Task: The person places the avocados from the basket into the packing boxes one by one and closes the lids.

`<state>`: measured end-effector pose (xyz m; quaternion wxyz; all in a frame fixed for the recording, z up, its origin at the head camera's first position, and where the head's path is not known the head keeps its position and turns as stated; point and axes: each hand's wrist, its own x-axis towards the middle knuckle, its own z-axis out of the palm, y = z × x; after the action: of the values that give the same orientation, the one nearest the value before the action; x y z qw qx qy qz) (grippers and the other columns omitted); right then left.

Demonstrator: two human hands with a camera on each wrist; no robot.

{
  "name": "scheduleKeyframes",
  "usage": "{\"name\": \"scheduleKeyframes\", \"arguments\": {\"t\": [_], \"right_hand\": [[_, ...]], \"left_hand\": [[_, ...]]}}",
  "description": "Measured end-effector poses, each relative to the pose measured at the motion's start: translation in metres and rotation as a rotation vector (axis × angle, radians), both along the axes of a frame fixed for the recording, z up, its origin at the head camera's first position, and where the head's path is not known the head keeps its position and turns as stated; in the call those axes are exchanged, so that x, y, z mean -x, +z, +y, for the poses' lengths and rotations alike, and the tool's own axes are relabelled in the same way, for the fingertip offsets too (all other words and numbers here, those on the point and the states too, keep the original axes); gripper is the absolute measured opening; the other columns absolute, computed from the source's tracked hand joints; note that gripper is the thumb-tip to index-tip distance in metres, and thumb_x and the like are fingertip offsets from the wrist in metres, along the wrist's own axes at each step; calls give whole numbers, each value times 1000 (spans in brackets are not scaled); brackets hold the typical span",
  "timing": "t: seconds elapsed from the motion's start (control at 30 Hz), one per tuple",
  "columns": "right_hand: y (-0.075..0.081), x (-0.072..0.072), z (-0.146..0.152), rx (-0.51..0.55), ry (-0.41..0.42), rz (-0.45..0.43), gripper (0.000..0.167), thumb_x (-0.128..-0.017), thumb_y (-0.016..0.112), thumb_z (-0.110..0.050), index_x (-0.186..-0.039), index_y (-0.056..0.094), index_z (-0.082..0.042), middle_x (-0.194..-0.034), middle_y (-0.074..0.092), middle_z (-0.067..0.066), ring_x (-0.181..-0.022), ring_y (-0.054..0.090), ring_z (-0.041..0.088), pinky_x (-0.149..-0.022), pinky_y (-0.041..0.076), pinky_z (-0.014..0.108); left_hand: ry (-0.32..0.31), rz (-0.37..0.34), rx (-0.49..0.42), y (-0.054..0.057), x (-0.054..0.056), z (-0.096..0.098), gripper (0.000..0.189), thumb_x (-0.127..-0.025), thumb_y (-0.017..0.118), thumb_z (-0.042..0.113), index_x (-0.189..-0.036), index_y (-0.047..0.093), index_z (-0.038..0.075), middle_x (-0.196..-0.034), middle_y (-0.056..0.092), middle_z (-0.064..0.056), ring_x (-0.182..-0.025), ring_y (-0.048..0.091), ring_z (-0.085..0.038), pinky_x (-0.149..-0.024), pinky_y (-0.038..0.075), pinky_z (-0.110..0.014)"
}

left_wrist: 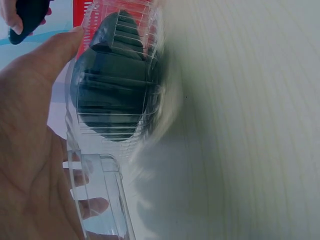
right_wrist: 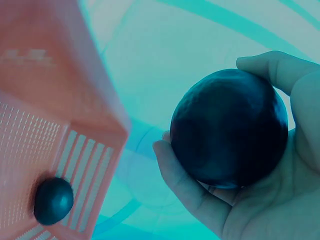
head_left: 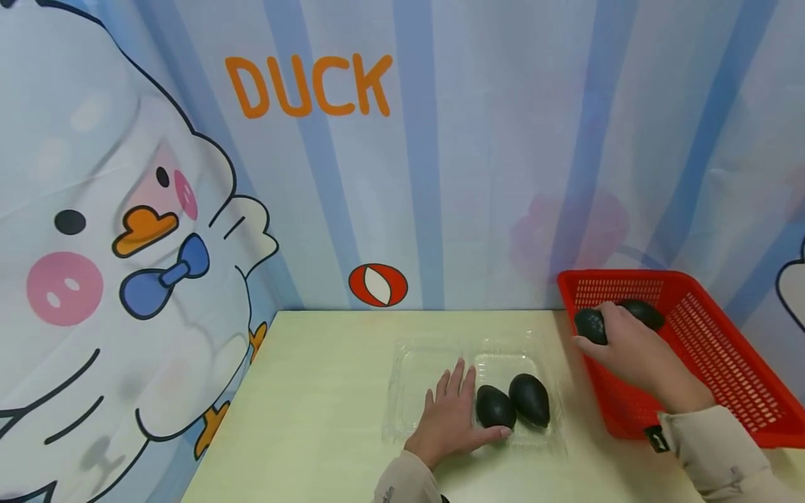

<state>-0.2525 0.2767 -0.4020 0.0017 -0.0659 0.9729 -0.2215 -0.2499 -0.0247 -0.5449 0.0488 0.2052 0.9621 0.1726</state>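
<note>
My right hand (head_left: 641, 349) grips a dark green avocado (head_left: 591, 326) above the near-left part of the red basket (head_left: 732, 293); the right wrist view shows thumb and fingers curled round this avocado (right_wrist: 230, 130). Another avocado (head_left: 643, 314) lies inside the basket. Two avocados (head_left: 495, 406) (head_left: 530, 399) sit side by side in the right half of a clear plastic clamshell box (head_left: 415, 391). My left hand (head_left: 448, 419) rests on the box with its fingers spread out straight, the thumb beside the nearer avocado.
The box lies opened flat on a pale wooden table (head_left: 302, 405). Behind the table hangs a blue and white curtain (head_left: 490, 140) with a printed duck. The basket stands at the table's right side, its rim raised above the tabletop.
</note>
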Motion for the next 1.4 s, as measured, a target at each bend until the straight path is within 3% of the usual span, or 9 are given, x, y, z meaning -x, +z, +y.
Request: {"name": "scheduleKeyframes", "arguments": {"t": [0.13,0.33,0.63,1.07,1.4], "right_hand": [[4,-4,-16,57,8,37,59,-97,65,-42,-123,45,7,-102,56,17,-83,57,27,-67,55,41],[4,-7,-40,100,9,59,58,-96,67,-41,-124,46,5,-101,55,14,-82,55,24,-65,51,34],[-7,-6,-66,86,14,57,64,-93,69,-38,-131,43,5,-107,57,16,-87,58,27,-77,58,49],[-26,-2,-97,77,54,109,56,-92,70,-33,-125,50,7,-102,60,16,-83,58,26,-72,57,46],[-44,5,-115,66,50,18,58,-93,68,-34,-130,48,7,-109,60,17,-90,60,28,-83,57,52]], "left_hand": [[2,-8,-5,2,1,0,119,-76,52,90,-164,17,18,-172,9,-3,-153,23,-34,-113,32,-65],[11,-18,-8,4,3,1,119,-76,53,90,-164,18,18,-172,9,-3,-153,24,-35,-113,32,-65],[15,-28,3,2,3,2,120,-75,53,90,-164,17,19,-172,8,-2,-153,23,-35,-114,31,-65],[24,-52,7,1,4,3,119,-75,53,91,-164,17,21,-172,7,-1,-154,22,-34,-115,30,-64],[21,-46,15,1,2,2,119,-75,54,90,-164,17,19,-172,7,-1,-154,23,-34,-114,31,-64]]}}
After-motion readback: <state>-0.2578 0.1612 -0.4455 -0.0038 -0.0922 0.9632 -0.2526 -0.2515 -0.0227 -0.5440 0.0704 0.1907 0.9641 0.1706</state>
